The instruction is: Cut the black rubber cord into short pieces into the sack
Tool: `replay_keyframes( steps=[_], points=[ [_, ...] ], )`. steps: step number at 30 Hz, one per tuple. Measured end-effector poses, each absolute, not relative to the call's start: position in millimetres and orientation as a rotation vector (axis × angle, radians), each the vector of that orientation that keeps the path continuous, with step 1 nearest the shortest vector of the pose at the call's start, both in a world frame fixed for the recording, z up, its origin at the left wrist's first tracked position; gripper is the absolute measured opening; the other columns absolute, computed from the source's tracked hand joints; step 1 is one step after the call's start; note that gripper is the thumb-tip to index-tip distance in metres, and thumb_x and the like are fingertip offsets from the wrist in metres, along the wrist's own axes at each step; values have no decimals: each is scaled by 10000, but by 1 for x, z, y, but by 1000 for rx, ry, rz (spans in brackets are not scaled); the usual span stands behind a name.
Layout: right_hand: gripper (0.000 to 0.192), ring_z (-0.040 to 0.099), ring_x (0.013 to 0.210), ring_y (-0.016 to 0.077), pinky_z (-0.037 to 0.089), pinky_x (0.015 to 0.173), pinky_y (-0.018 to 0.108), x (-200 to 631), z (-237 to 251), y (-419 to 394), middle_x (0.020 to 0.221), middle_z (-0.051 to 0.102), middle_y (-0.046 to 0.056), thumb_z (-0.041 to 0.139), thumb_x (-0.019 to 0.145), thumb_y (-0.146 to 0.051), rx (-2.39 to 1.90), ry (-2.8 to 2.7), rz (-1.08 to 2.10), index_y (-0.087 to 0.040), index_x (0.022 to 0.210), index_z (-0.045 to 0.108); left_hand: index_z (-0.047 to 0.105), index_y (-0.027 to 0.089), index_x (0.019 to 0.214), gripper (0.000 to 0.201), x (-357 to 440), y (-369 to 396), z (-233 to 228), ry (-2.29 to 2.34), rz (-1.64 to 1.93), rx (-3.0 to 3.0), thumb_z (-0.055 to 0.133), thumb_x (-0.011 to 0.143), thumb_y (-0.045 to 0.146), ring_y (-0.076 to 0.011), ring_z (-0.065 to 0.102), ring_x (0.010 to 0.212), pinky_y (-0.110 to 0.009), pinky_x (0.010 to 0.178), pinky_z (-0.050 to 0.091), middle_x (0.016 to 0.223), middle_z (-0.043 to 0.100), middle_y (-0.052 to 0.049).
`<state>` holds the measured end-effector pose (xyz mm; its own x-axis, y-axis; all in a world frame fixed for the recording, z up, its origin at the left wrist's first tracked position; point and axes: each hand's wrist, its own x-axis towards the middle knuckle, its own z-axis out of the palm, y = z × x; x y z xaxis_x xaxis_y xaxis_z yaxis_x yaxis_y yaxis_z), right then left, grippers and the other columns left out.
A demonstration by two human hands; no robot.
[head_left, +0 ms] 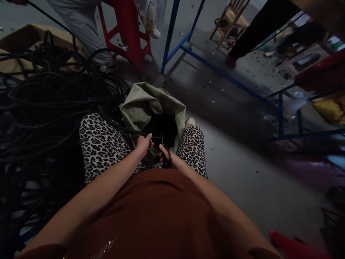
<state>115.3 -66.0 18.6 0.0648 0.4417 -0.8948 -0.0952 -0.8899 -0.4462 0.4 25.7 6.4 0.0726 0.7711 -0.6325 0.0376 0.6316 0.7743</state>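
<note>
Basically left hand [142, 143] pinches thin black rubbery cable [118, 126], right hand [166, 157] closed on scissors-like tool; cable looks limp, light, best gripped near its end.

A sack [151, 104] stands between the person's knees, with both hands just before its mouth. A cable heap [40, 97] lies to its left (one strand reaching the left hand [143, 142]); a stool [129, 32] stands behind.

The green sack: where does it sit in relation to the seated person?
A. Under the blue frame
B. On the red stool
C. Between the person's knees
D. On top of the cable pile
C: the green sack stands open between the leopard-print knees, just beyond both hands.
</note>
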Motion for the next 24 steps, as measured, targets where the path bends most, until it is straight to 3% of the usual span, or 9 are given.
replay_keyframes(
  steps=[14, 24],
  points=[
    [517, 415, 294, 70, 326, 284, 166, 117, 25, -68, 439, 437, -40, 492, 840, -640, -1920, -293, 1778, -141, 703, 498, 427, 193, 539, 342, -2, 28, 7, 1415, 719, 805, 625, 714, 410, -79, 382, 340, -203, 351, 282, 409, 417, 34],
    [458, 361, 254, 55, 299, 247, 156, 113, 27, -67, 394, 405, -54, 502, 887, -537, -2027, -292, 1706, -140, 659, 486, 474, 172, 534, 313, 0, 29, 5, 1472, 709, 761, 611, 738, 365, -107, 471, 389, -218, 391, 372, 448, 483, -1]
  ],
)
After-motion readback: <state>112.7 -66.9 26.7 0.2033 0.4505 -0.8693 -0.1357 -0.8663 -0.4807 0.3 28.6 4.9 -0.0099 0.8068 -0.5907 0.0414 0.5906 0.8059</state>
